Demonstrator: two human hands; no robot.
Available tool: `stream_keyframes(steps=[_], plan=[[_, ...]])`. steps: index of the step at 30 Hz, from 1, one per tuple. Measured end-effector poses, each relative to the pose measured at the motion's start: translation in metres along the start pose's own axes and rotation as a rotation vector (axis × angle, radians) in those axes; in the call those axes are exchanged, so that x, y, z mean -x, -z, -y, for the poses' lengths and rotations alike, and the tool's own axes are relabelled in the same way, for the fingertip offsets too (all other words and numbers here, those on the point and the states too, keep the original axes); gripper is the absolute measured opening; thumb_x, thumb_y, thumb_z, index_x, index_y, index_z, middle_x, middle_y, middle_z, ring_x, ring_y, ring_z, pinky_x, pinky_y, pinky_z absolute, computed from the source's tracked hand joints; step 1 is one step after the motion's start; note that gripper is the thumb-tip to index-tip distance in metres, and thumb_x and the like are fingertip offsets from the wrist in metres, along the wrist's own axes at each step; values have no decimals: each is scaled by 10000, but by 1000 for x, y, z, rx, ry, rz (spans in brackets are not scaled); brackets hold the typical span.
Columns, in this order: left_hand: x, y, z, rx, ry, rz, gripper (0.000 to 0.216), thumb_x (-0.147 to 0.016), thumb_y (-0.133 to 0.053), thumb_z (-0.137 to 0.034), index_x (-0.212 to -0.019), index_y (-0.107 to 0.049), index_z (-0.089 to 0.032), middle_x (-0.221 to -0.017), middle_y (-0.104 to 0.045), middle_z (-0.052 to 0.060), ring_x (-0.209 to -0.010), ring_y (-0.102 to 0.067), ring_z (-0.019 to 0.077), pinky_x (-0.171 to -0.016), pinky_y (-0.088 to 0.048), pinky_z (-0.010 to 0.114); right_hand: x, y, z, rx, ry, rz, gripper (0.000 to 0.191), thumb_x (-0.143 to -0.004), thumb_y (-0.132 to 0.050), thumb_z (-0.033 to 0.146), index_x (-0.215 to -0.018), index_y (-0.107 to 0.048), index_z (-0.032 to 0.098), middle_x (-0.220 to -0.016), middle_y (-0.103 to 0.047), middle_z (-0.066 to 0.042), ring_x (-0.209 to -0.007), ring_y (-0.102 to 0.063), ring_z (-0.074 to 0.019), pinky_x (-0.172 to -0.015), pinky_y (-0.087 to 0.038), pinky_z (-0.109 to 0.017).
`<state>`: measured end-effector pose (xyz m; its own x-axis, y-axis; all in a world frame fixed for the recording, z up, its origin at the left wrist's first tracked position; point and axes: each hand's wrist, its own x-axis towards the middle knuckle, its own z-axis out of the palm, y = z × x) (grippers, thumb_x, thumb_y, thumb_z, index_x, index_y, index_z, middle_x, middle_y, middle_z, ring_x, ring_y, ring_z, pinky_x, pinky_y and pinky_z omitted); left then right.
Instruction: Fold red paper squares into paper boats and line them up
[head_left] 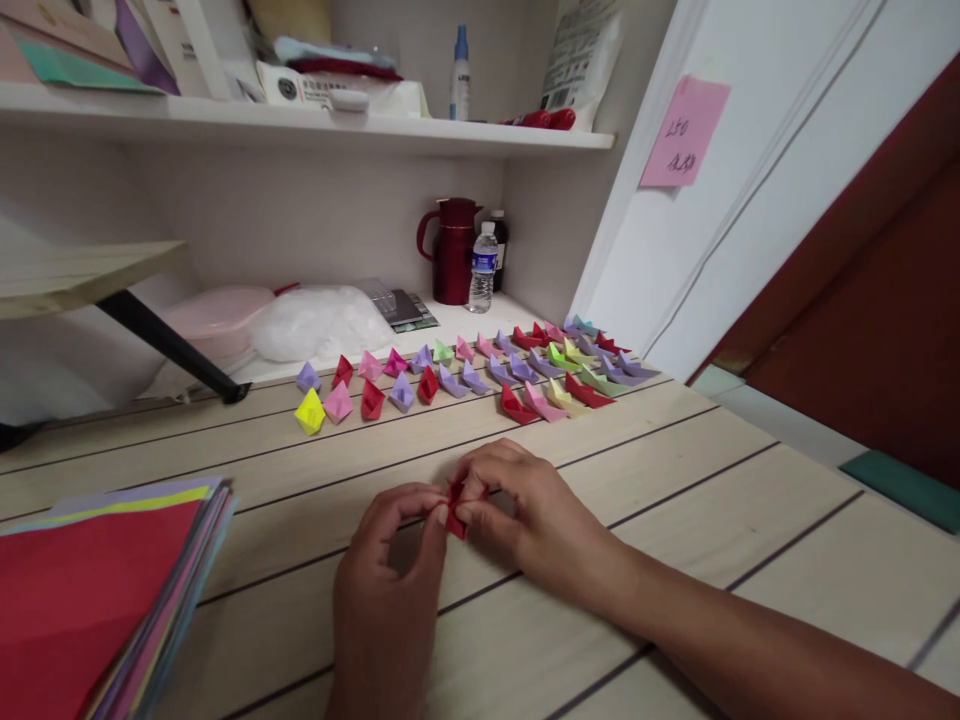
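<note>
Red folded paper piece [456, 507] is pinched between both hands, left hand [386, 590] and right hand [517, 510], fingertips closed on it just above the pale wooden counter [720, 520] near its middle. Bare boards lie open rightward; a stack of coloured paper sheets [97, 590] fills the near left corner, and rows of small paper boats [480, 375] line the far edge.

Your table [675, 480]: pale matt wood planks. Folded boats [465, 375]: matt coloured paper. Sheet stack [90, 590]: smooth paper. Jug [452, 250]: glossy red plastic.
</note>
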<state>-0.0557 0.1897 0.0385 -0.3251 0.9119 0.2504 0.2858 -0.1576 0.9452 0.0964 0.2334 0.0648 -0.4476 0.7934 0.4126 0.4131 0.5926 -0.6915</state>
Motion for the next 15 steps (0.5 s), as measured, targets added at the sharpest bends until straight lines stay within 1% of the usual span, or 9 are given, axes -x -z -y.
stream_keyframes(steps=[3,6,9,13,15], plan=[[0,0,3,79,119,23,195,-785,-681,-402,-870,-696,-228,-960,-727,32,-916,-657,197,-891,-475,334,-1,0,0,-24,-45,6,174,-840,-647,84,-712,-608,195,-904,-714,-30,-909,-627,-191,-829,-454,-334],[-1,1,6,141,204,55,240,-779,-686,-428,-906,-690,-224,-1002,-732,35,-968,-651,205,-910,-461,339,-1,0,0,-37,-59,10,173,-831,-649,75,-709,-612,191,-913,-710,-35,-935,-633,-194,-840,-463,-330],[-1,1,6,162,233,51,245,-771,-692,-431,-897,-690,-221,-999,-736,30,-975,-649,202,-909,-458,332,0,1,0,-52,-46,11,174,-830,-632,67,-715,-616,196,-904,-709,-25,-930,-636,-187,-820,-475,-313],[-1,0,4,195,253,39,250,-760,-699,-433,-881,-689,-214,-937,-745,29,-919,-657,193,-858,-478,312,0,0,-2,-95,-35,57,182,-856,-603,73,-731,-632,202,-889,-711,-16,-871,-636,-168,-772,-487,-286],[0,0,2,198,259,41,246,-768,-693,-427,-883,-682,-210,-918,-744,26,-902,-658,188,-846,-480,305,0,0,-3,-112,-19,52,184,-867,-597,80,-739,-641,204,-895,-709,-19,-875,-633,-167,-782,-488,-285]])
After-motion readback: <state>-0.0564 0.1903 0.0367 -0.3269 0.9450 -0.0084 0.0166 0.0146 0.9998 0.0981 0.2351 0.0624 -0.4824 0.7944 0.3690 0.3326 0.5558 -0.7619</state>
